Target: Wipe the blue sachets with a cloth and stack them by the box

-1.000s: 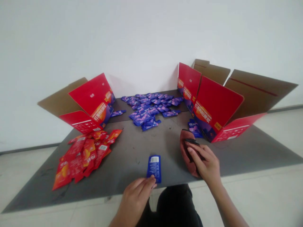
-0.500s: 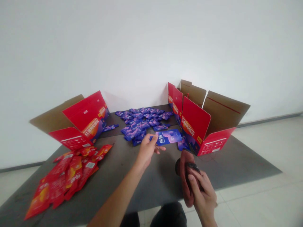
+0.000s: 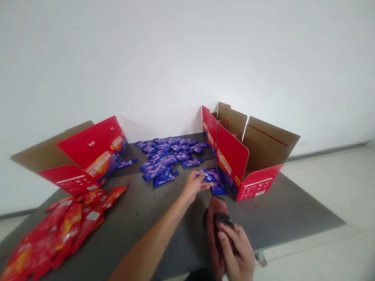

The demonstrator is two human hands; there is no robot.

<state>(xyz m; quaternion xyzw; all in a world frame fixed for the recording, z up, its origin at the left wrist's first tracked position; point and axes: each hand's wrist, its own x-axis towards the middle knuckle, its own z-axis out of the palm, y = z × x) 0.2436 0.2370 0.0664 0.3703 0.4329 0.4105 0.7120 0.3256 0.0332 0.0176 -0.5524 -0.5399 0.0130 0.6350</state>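
Note:
My left hand [image 3: 193, 186] pinches the near-left edge of a blue-purple pouch [image 3: 208, 175] with pale lettering. That pouch overlaps another blue pouch [image 3: 219, 189], which lies against the right red carton [image 3: 258, 177]. Low in the view, my right hand [image 3: 238, 249] is wrapped round a reddish-brown tool [image 3: 213, 230] with black round parts; its exact kind I cannot make out. The tool's dark front end is close to the blue pouches; whether it touches them is unclear. Farther back lies a spread pile of blue pouches [image 3: 166, 156].
A pile of red-orange pouches [image 3: 67, 226] lies at the left, in front of an open red carton [image 3: 96, 150]. Another open carton [image 3: 209, 128] stands behind the right one. The grey table [image 3: 299, 210] meets a white wall at the back.
My left hand has moved right and slightly down, bringing its pouch over the one beside the right carton. The view has shifted, and my right hand with the tool sits lower and farther left.

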